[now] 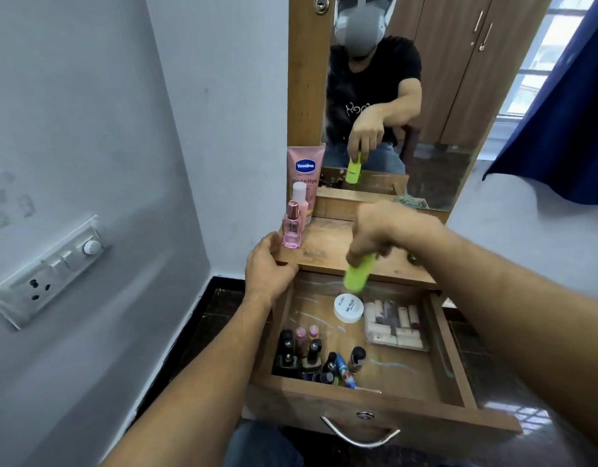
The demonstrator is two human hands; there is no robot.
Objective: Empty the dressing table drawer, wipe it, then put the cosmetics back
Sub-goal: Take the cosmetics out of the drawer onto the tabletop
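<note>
Right hand (388, 230): fingers curling round the top of a green bottle (358, 274), holding it tilted above the back edge of the open drawer (449, 358).
Left hand (269, 267): gripping the left corner of the tabletop (328, 244).

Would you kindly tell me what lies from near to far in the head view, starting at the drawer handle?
First the drawer handle → small bottles → white jar → pink glass bottle → Vaseline tube.

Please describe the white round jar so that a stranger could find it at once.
Look into the open wooden drawer. At its back, left of the clear plastic box of lipsticks, lies the flat white round jar. Nothing else inside is white and disc-shaped.
</note>
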